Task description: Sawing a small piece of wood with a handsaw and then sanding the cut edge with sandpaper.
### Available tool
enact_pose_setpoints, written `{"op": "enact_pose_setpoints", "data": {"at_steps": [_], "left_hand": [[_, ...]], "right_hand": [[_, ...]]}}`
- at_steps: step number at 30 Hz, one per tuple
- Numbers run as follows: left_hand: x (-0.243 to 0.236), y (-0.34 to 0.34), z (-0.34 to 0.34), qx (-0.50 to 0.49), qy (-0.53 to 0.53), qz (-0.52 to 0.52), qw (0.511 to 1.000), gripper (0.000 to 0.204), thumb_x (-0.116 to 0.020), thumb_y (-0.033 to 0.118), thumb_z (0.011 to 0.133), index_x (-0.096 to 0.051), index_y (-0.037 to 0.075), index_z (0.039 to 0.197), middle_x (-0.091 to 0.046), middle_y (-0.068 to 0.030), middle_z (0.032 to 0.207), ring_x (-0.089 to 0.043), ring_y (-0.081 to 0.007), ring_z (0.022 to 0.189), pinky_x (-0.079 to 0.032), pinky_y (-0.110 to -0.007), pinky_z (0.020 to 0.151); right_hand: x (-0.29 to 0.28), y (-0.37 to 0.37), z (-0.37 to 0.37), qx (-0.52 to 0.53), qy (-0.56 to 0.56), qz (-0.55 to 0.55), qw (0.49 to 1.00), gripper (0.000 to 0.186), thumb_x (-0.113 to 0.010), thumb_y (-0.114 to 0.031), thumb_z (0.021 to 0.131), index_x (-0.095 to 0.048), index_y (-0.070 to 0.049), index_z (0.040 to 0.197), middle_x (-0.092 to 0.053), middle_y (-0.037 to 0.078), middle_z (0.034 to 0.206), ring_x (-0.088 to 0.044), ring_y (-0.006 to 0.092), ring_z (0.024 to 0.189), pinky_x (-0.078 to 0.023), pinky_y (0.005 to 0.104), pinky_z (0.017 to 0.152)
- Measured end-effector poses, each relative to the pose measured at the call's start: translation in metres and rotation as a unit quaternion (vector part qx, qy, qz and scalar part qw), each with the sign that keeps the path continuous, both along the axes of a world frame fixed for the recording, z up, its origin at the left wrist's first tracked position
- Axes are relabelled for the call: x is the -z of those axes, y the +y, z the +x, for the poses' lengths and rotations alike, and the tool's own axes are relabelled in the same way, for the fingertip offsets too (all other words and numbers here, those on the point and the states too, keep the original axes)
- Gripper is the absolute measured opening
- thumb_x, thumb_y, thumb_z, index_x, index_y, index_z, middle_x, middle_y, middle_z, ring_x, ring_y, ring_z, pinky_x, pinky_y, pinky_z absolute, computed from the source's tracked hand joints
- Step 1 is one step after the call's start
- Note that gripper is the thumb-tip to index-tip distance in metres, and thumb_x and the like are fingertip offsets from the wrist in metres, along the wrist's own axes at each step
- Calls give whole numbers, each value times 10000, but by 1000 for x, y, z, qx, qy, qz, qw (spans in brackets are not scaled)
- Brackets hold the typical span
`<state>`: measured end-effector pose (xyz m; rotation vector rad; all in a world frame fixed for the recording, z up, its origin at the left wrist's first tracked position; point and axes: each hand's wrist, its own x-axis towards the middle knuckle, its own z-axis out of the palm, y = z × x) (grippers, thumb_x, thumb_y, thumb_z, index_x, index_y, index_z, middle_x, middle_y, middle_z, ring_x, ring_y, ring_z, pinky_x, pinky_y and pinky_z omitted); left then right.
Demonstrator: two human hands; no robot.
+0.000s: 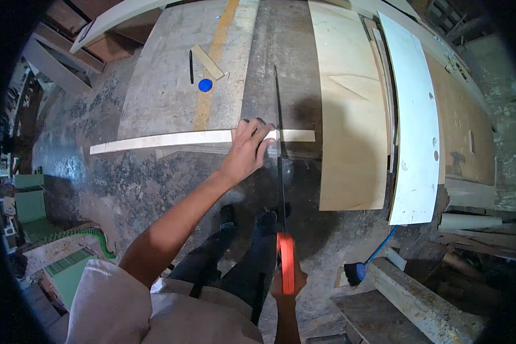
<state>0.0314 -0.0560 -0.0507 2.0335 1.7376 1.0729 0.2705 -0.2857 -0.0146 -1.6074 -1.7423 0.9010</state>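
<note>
A long, narrow pale wooden strip [172, 139] lies crosswise along the near edge of the worktable [160, 86]. My left hand [245, 150] is closed over the strip right of its middle, with the fingers over the top. In my right hand [298, 281] is the orange-red handle of a handsaw [286, 264]. Its thin dark blade points away from me and crosses the strip just right of my left fingers. A short piece of the strip extends beyond the blade to the right. How deep the blade sits in the wood I cannot tell.
Farther back on the table lie a short wood piece [207, 62], a black pen-like stick [191, 67] and a blue round lid [205, 85]. Plywood [352, 126] and a white board [413, 126] stand at right. A blue-handled brush [356, 271] and timber beam [424, 304] are lower right.
</note>
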Motion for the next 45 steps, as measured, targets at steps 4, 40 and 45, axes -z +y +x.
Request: {"op": "enact_pose_setpoints", "data": {"at_steps": [4, 40, 45], "left_hand": [[3, 1, 1, -13, 14, -15, 1000, 271, -667, 117, 937, -656, 66, 1203, -556, -118, 1071, -501, -324, 986, -389, -438, 889], [-1, 22, -38, 58, -25, -34, 997, 288, -716, 201, 920, -673, 64, 1170, -595, -130, 1087, -550, -338, 1045, -436, -432, 946], [0, 22, -40, 79, -29, -24, 996, 294, -731, 220, 917, -689, 62, 1161, -616, -131, 1103, -562, -333, 1056, -451, -415, 950]], "right_hand": [[15, 65, -29, -14, 35, 83, 996, 595, -608, 5, 787, -584, 60, 1380, -711, 212, 1184, -684, 283, 691, -529, 351, 589], [10, 80, -45, 50, 85, 78, 992, 500, -536, 56, 873, -622, 7, 1364, -635, 49, 736, -592, 125, 585, -479, 284, 553], [31, 71, -27, 65, 159, -42, 984, 621, -625, 8, 782, -574, 41, 1400, -694, 126, 809, -665, 216, 609, -528, 356, 574]]}}
